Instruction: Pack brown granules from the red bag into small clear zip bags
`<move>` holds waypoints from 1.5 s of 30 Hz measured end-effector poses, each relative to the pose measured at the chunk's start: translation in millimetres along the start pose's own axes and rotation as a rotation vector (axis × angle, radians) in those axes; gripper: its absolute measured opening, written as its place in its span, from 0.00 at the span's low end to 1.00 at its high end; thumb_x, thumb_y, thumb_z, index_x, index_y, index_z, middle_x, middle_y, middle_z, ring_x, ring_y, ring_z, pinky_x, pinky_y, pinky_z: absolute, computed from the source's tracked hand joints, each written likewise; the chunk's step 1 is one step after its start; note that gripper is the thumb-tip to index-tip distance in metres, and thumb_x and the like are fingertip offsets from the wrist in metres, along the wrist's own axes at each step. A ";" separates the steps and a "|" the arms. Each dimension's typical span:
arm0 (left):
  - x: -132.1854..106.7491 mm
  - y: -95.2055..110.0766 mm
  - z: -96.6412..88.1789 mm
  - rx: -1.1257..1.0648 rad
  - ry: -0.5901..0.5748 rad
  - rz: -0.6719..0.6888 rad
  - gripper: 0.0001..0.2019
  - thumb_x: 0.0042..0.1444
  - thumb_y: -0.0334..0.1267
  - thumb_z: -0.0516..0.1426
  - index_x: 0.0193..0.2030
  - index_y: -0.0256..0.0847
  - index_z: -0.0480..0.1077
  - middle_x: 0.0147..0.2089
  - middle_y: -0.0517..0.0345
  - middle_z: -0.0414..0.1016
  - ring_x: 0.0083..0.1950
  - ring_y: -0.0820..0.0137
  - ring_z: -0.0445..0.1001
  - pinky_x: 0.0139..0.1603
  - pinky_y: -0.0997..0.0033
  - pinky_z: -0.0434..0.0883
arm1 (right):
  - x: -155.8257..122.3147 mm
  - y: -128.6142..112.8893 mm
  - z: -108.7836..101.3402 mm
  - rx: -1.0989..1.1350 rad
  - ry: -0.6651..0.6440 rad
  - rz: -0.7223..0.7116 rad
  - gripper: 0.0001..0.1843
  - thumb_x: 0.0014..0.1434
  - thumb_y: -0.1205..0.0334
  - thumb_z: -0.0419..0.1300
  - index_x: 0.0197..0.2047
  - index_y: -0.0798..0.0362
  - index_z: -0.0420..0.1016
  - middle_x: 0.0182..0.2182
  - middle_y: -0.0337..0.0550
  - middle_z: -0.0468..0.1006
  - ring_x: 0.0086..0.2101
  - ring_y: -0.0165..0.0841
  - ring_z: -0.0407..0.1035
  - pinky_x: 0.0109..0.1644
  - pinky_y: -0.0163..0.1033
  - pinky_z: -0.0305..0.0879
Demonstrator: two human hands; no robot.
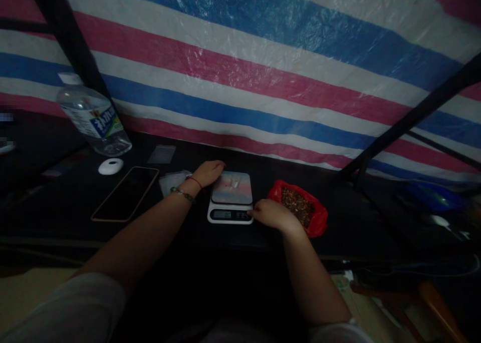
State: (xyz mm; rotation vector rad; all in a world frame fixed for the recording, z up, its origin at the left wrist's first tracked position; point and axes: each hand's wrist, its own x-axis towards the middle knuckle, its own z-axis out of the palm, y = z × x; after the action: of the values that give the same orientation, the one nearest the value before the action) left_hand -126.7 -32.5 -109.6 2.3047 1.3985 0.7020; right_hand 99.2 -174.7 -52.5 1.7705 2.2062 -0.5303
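A small white kitchen scale with a shiny steel platform sits on the dark table, its display facing me. My left hand rests at the scale's far left corner, fingers curled loosely against the platform's edge, holding nothing that I can see. My right hand lies at the scale's front right corner, fingers bent, a fingertip touching the panel beside the display. Right of that hand is an open red plastic bag holding brownish seeds or grains. A small pale object lies on the platform.
A phone lies face up to the left, with a white oval case and a large water bottle behind it. Clear small bags sit by my left wrist. A striped tarp hangs behind the table. A blue object is far right.
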 end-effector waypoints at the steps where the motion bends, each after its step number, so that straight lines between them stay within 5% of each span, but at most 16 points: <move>1: 0.3 -0.4 0.4 0.001 0.001 0.004 0.22 0.62 0.41 0.41 0.48 0.40 0.74 0.51 0.53 0.76 0.53 0.64 0.73 0.57 0.66 0.66 | -0.3 0.1 -0.1 -0.001 0.002 0.000 0.24 0.63 0.49 0.49 0.43 0.58 0.78 0.42 0.56 0.79 0.43 0.41 0.74 0.42 0.37 0.65; 10: -0.7 2.6 -3.5 -0.047 0.082 -0.052 0.23 0.63 0.46 0.41 0.45 0.39 0.75 0.44 0.51 0.78 0.47 0.62 0.75 0.50 0.62 0.69 | 2.0 2.7 1.4 0.002 0.009 -0.027 0.26 0.62 0.46 0.48 0.41 0.57 0.79 0.41 0.54 0.79 0.41 0.41 0.75 0.38 0.36 0.64; 16: -10.3 23.5 -11.4 -0.101 0.059 0.335 0.23 0.57 0.50 0.53 0.55 0.42 0.69 0.52 0.52 0.75 0.54 0.61 0.71 0.56 0.58 0.65 | 4.7 3.0 1.0 0.023 -0.017 -0.013 0.25 0.61 0.46 0.50 0.42 0.56 0.79 0.40 0.53 0.80 0.39 0.39 0.75 0.36 0.35 0.63; 21: -16.7 42.6 -11.1 -0.001 0.054 0.427 0.21 0.53 0.48 0.56 0.52 0.43 0.72 0.49 0.52 0.77 0.51 0.58 0.72 0.55 0.56 0.64 | 5.0 2.7 0.6 0.026 -0.016 -0.023 0.25 0.61 0.46 0.50 0.43 0.57 0.79 0.40 0.54 0.80 0.39 0.39 0.75 0.37 0.35 0.64; 24: -18.3 43.0 -12.6 -0.002 0.155 0.402 0.23 0.53 0.49 0.56 0.53 0.41 0.70 0.46 0.52 0.77 0.49 0.60 0.73 0.54 0.58 0.65 | 4.1 2.5 0.2 0.019 -0.007 -0.019 0.25 0.61 0.47 0.50 0.43 0.57 0.79 0.41 0.55 0.79 0.40 0.40 0.74 0.38 0.36 0.64; 29: -18.6 30.1 -20.0 -0.095 0.565 0.271 0.26 0.57 0.50 0.53 0.58 0.38 0.62 0.46 0.51 0.76 0.47 0.64 0.74 0.54 0.61 0.67 | 2.5 2.4 -1.5 0.031 -0.020 -0.012 0.25 0.61 0.46 0.50 0.43 0.56 0.79 0.41 0.53 0.79 0.41 0.40 0.74 0.37 0.35 0.63; 32: -17.9 24.1 -22.2 -0.084 0.677 0.271 0.24 0.59 0.51 0.51 0.57 0.38 0.62 0.47 0.50 0.75 0.47 0.64 0.73 0.53 0.61 0.67 | 2.5 2.6 -1.9 0.035 -0.027 -0.017 0.25 0.61 0.46 0.50 0.43 0.56 0.79 0.41 0.53 0.79 0.41 0.39 0.74 0.38 0.34 0.63; 45: -18.4 26.9 -22.5 -0.011 0.582 0.246 0.22 0.62 0.51 0.46 0.55 0.39 0.65 0.48 0.49 0.74 0.51 0.62 0.71 0.54 0.60 0.66 | 2.3 2.7 -1.5 0.047 -0.024 -0.008 0.25 0.61 0.46 0.50 0.44 0.56 0.79 0.41 0.53 0.79 0.41 0.39 0.74 0.39 0.35 0.64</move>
State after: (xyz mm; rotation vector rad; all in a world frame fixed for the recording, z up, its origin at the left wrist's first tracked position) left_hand -127.6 -60.0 -81.2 2.3916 1.3199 1.5470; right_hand 101.3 -171.6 -52.4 1.7694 2.2032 -0.6064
